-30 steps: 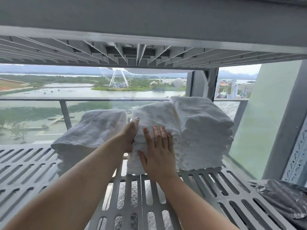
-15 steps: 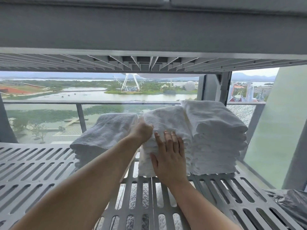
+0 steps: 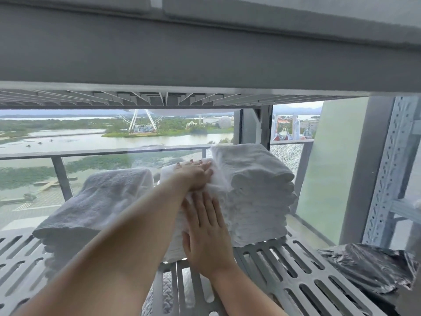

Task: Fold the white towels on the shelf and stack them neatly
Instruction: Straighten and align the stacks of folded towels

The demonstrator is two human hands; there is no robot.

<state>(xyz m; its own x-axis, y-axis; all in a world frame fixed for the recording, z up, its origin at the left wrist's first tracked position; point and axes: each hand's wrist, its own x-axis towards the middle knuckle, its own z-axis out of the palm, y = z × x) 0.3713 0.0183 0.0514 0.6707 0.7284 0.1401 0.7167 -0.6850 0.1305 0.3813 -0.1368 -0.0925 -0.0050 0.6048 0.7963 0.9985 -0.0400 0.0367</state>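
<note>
Three stacks of folded white towels stand side by side on a grey slotted shelf [image 3: 284, 279]. The left stack [image 3: 100, 201] is lowest, the right stack [image 3: 255, 192] tallest. My left hand [image 3: 193, 174] lies flat, fingers spread, on top of the middle stack [image 3: 175, 245], reaching towards its back edge. My right hand [image 3: 205, 229] presses flat against the front face of that middle stack, fingers pointing up. Neither hand grips a towel. Most of the middle stack is hidden behind my arms.
The grey underside of the shelf above [image 3: 205, 58] hangs low over the stacks. A crumpled dark plastic bag [image 3: 369, 267] lies on the shelf at the right. A perforated metal upright [image 3: 387, 169] stands at the right, with a glass window behind.
My left hand has slid from the middle stack's left front corner up onto its top, flattening out. My right hand stays on the front face. The camera has moved closer and lower.
</note>
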